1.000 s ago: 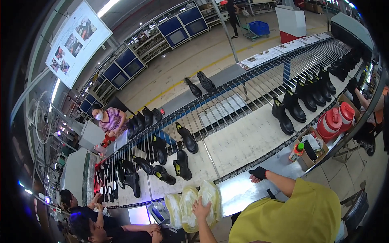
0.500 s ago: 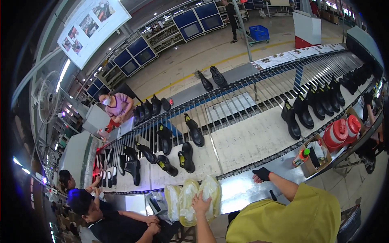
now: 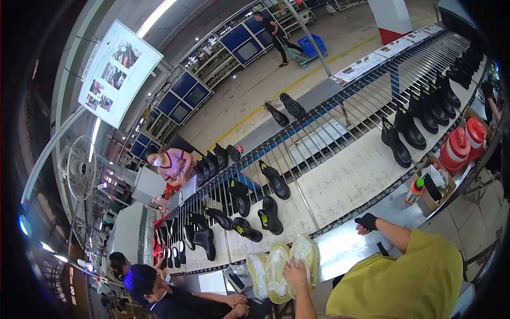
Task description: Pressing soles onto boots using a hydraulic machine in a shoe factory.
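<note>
My left hand [image 3: 295, 272] lies with its fingers spread on a row of clear plastic bags [image 3: 277, 274] with yellowish edges; what is packed inside is hard to make out. Over the metal bench to the right, my right hand [image 3: 365, 223] wears a black glove that leaves the fingertips bare. Its fingers are curled in and nothing shows in them. Beyond the bags, several black ankle boots [image 3: 271, 215] with yellow-green linings stand or lie on the pale conveyor belt [image 3: 340, 196].
More black boots [image 3: 396, 143] line the belt at right. A green-capped bottle [image 3: 415, 191], a cardboard box [image 3: 442, 186] and red jugs [image 3: 456, 151] stand on the bench. Co-workers sit at left, one in dark clothes [image 3: 172, 297] close beside the bags. Metal rollers [image 3: 313, 143] run behind the belt.
The view has tilted, shifting most of the scene rightward. My left hand stays on the bags; my right stays over the bench. In the background, a walking person and a blue cart have moved left.
</note>
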Available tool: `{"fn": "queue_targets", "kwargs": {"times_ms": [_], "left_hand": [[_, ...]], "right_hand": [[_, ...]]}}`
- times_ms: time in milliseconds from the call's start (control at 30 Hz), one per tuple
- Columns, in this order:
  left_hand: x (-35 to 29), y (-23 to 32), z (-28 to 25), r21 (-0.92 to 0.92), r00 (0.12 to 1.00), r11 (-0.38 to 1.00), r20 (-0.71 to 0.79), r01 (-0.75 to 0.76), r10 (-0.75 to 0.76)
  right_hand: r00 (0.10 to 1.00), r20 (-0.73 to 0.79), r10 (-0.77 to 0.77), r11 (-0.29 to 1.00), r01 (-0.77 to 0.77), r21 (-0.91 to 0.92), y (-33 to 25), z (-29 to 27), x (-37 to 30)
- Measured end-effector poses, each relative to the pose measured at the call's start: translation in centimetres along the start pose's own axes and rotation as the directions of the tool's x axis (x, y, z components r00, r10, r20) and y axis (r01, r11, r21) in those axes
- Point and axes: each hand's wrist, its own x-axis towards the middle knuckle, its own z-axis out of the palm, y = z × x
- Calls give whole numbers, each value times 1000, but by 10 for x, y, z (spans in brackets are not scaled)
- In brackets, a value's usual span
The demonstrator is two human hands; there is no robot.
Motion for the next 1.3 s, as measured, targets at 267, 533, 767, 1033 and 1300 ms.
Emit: {"fn": "queue_targets", "kwargs": {"times_ms": [267,533,767,1033,1300], "left_hand": [[4,-6,-1,-5,996,998,68,62,-61],[9,-14,2,-194,985,981,160,-26,58],[-17,-18,-3,-76,932,997,360,-23,49],[-25,7,2,54,980,998,199,-27,16],[-27,7,5,24,980,999,196,-29,24]], "right_hand": [[1000,-13,1,1000,-1,-26,1,6,4],[997,41,61,998,-62,22,18,-20,25],[1000,-22,12,1000,-12,4,2,7,10],[998,-35,46,999,-46,11,-2,10,-5],[998,-51,32,999,-32,-6,1,5,-1]]}}
